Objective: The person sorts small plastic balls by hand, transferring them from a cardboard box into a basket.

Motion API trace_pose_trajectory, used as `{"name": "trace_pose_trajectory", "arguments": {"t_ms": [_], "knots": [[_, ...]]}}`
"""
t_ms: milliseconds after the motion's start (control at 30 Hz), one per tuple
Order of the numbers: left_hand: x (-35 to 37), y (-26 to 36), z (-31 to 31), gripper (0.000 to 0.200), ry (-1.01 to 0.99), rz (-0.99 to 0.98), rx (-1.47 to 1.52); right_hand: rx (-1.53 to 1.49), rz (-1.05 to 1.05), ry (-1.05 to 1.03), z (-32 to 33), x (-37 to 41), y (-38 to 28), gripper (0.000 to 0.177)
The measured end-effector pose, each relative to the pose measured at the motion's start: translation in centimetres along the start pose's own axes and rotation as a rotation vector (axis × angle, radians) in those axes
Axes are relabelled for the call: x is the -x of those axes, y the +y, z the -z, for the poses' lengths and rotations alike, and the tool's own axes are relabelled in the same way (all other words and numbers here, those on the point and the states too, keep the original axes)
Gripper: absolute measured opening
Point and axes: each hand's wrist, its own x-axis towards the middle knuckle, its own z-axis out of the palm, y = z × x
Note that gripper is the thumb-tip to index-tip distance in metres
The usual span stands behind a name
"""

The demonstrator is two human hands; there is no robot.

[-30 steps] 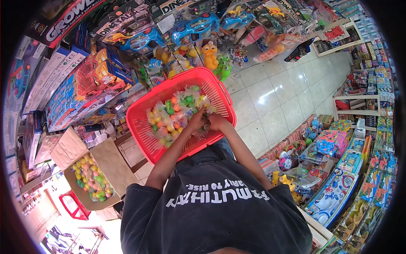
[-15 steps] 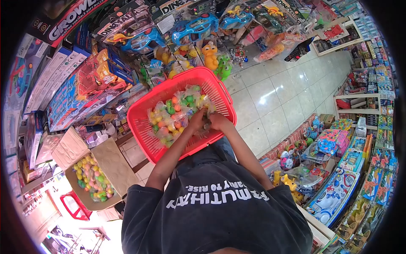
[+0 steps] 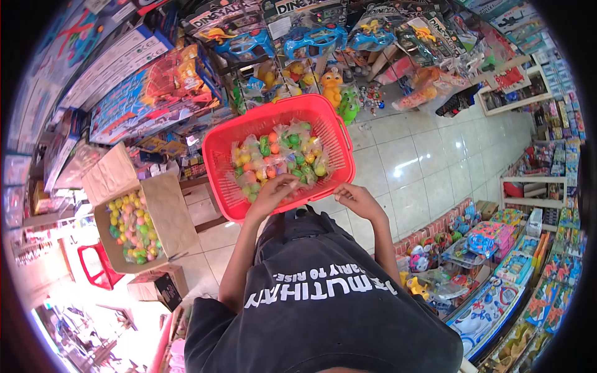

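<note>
A red plastic basket (image 3: 216, 163) holds several small colored balls in clear plastic bags (image 3: 265, 145), green, orange and yellow. My left hand (image 3: 278, 191) is over the basket's near side, beside the bags; its fingers are bent together, and what they hold, if anything, is too small to make out. At the near right corner of the basket, just outside the rim, my right hand (image 3: 357, 200) has its fingers curled and pinched. Anything between those fingers cannot be made out.
An open cardboard box (image 3: 175, 214) with more colored balls stands at the left, near a red stool (image 3: 98, 267). Packaged toys (image 3: 314, 42) hang behind the basket. Boxed toys (image 3: 155, 87) fill the left side, and shelves (image 3: 535, 202) line the right. Tiled floor (image 3: 410, 158) lies between.
My hands have come apart: the right has moved out of the basket to its near right corner, while the left remains over the near side. The view has shifted slightly.
</note>
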Motion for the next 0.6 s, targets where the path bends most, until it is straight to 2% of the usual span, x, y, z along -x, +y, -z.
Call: {"name": "trace_pose_trajectory", "arguments": {"t_ms": [33,133,233,300,367,433,467,500,533,600], "knots": [[1.4,0.5,-0.4,0.033,0.017,-0.006,0.004,0.005,0.010,-0.015,0.0,0.6,2.0,0.020],[4.3,0.4,-1.3,0.030,-0.049,0.034,0.020,0.102,-0.186,-0.295,-0.7,0.6,7.3,0.021],[5.3,-2.8,-2.5,0.029,-0.089,0.065,-0.008,0.166,-0.263,-0.390,-3.4,-0.3,13.8,0.024],[5.7,-5.4,-3.2,0.028,-0.060,0.071,0.030,0.167,-0.314,-0.404,-5.5,-0.6,16.0,0.024],[5.6,-9.2,-3.2,0.026,-0.127,0.131,-0.164,0.104,-0.353,-0.380,-8.7,-0.7,19.6,0.026],[6.0,-14.2,-3.0,0.025,-0.095,0.062,-0.257,-0.025,-0.478,-0.383,-11.3,-0.1,22.9,0.023],[6.0,-17.6,-2.7,0.025,0.001,0.049,-0.311,-0.017,-0.471,-0.394,-12.3,0.3,24.1,0.023],[6.4,-20.4,-2.4,0.025,0.099,0.036,-0.366,0.170,-0.505,-0.483,-13.2,0.5,25.0,0.024],[7.2,-22.3,-2.3,0.025,0.116,0.032,-0.368,0.360,-0.532,-0.567,-13.9,0.7,25.2,0.024],[9.6,-25.6,-1.7,0.027,0.269,0.121,-0.508,0.313,-0.516,-0.578,-15.0,1.5,25.0,0.025]]}}
